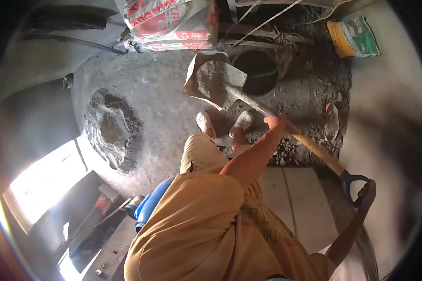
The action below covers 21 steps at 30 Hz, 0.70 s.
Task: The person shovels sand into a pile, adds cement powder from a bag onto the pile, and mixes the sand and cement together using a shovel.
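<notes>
Both my hands are on a long-handled shovel [314, 149], which slants from upper left to lower right. My left hand [275, 122] is wrapped around the middle of its wooden shaft. My right hand [368, 191] grips the dark D-shaped handle at its end. The wide, pale-edged blade [237, 76] carries a load of grey powdery material [211, 77]. It is in front of my feet, beside a dark round bucket [255, 70] whose contents are too dark to make out.
On the floor at left is a ring-shaped grey mound [112, 126] with a hollow middle. Printed cement bags [173, 28] are stacked at the back. A green and yellow bag [354, 37] leans at the right wall. Rubble [319, 100] lies along that side. A blue container [154, 201] is beside me.
</notes>
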Motion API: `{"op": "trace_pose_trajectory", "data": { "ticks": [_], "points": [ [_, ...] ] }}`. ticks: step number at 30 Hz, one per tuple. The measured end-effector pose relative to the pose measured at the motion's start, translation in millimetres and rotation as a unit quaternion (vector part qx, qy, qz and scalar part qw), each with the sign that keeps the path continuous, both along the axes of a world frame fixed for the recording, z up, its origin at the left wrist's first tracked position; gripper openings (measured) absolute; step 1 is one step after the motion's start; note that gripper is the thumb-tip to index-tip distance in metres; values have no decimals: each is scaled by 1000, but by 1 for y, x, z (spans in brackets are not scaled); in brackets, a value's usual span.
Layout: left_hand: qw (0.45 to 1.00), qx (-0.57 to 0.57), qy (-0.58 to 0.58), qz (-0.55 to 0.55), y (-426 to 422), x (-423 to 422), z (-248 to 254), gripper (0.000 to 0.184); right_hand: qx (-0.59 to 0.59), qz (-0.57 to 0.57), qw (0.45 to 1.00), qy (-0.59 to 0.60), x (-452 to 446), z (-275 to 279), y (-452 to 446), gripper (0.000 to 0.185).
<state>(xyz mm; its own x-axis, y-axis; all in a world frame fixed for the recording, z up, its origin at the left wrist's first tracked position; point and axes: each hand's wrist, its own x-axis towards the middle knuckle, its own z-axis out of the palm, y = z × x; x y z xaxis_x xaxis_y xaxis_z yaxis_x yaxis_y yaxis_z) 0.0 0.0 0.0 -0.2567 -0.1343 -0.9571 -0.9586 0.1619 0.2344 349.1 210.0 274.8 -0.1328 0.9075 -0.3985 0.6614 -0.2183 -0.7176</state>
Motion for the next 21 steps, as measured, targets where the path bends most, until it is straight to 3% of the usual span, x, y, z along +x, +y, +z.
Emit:
{"op": "trace_pose_trajectory", "data": {
  "ticks": [2,8,16,21],
  "points": [
    [999,-40,6,-27,5,6,-14,70,-2,-9,1000,-5,-3,-1,0,29],
    [999,-5,13,-33,12,19,29,69,-17,-41,999,8,32,26,12,31],
    [999,3,11,-47,17,-1,82,68,26,14,999,16,5,62,10,33],
    [999,34,28,-12,8,-21,103,67,49,-9,998,32,-46,92,0,33]
  ]
}}
